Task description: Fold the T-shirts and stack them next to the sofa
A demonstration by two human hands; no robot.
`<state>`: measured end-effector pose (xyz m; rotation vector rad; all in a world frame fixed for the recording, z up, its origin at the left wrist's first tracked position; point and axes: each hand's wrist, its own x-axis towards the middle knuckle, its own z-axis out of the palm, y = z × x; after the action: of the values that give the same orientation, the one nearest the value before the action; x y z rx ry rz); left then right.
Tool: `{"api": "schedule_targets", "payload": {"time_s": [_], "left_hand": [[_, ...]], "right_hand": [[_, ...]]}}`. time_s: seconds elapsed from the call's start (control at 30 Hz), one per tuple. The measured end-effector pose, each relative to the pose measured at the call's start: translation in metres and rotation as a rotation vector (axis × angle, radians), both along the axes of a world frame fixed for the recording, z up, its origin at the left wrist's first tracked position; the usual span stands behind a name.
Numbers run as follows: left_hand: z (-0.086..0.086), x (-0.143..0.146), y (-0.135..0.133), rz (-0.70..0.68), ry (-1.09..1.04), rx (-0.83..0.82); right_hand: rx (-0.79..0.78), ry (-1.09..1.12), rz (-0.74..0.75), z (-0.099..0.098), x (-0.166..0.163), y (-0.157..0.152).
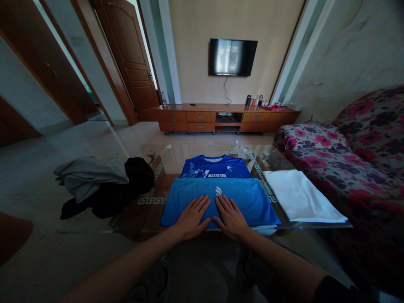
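A blue T-shirt (pixel 189 189) lies on the glass table, its lower part folded up over the front. The darker collar end shows beyond the fold, with the word "MARATHON" in white letters. My left hand (pixel 193 219) rests flat on the light blue folded part, fingers stretched out. Beside it, my right hand (pixel 231 218) is also flat on the cloth, just below a small white logo. The two thumbs point toward each other, close together. Neither hand grips the fabric. A strip of white shows under the shirt's near edge.
A folded white cloth (pixel 303 195) lies at the table's right. Grey and black clothes (pixel 101 176) are heaped at its left. The glass table (pixel 147 214) has a patterned border. Beyond stand a wooden TV cabinet (pixel 200 117) and a wall-mounted television (pixel 232 57). A floral sofa (pixel 356 168) is on the right.
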<state>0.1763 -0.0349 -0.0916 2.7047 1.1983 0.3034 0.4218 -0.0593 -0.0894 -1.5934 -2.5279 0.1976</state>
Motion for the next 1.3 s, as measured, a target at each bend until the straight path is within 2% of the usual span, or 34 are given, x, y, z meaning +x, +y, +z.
{"api": "schedule_targets", "payload": {"time_s": [0.13, 0.27, 0.4, 0.53, 0.7, 0.87, 1.07, 1.2, 1.3], "left_hand": [[0.001, -0.013, 0.000, 0.028, 0.013, 0.002], [0.007, -0.031, 0.002, 0.024, 0.040, 0.004], [0.009, -0.060, 0.015, 0.080, 0.047, 0.044], [0.000, -0.094, 0.032, 0.170, 0.053, 0.046], [-0.008, -0.106, 0.037, 0.157, 0.086, 0.018], [-0.007, -0.103, 0.034, 0.173, 0.091, 0.059], [-0.002, -0.122, 0.025, 0.179, 0.114, 0.066], [0.005, -0.122, 0.027, 0.200, 0.112, 0.103], [0.005, -0.111, 0.042, 0.259, 0.082, 0.153]], "right_hand": [[-0.002, -0.028, -0.039, 0.000, 0.026, 0.000], [0.008, -0.057, -0.105, -0.005, 0.068, 0.003], [0.018, -0.087, -0.244, -0.011, 0.117, 0.011], [0.044, -0.118, -0.304, -0.015, 0.148, 0.017], [0.063, -0.139, -0.307, -0.018, 0.153, 0.021], [0.055, -0.147, -0.302, -0.019, 0.149, 0.018], [0.037, -0.133, -0.282, -0.020, 0.135, 0.012], [0.092, -0.096, -0.359, -0.009, 0.130, 0.029], [0.152, -0.096, -0.400, -0.001, 0.134, 0.049]]}}
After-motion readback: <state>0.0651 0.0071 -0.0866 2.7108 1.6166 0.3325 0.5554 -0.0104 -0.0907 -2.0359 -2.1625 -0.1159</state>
